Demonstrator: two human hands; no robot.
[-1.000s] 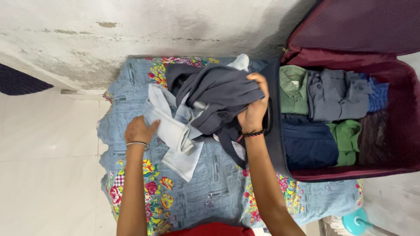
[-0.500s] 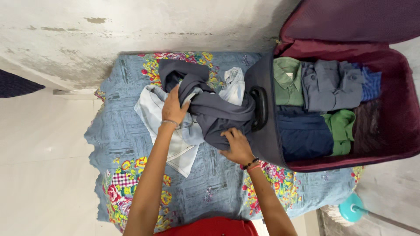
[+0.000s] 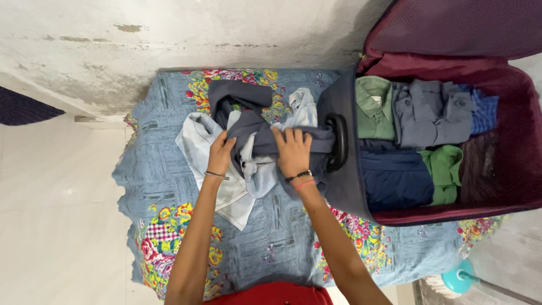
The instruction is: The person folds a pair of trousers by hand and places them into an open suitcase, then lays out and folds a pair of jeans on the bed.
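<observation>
Meanwhile both hands' fingers clutch the dark grey garment [image 3: 265, 141] beside the open suitcase [image 3: 508, 186] (folded shirts [image 3: 432, 116] inside).

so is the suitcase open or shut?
Open. The suitcase has its lid raised, and folded shirts show inside on the maroon lining.

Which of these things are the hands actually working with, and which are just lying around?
In hand:
left hand
right hand
dark grey garment
pale blue garment

Lying about:
floral blue sheet
open maroon suitcase with folded shirts
teal stand
</observation>
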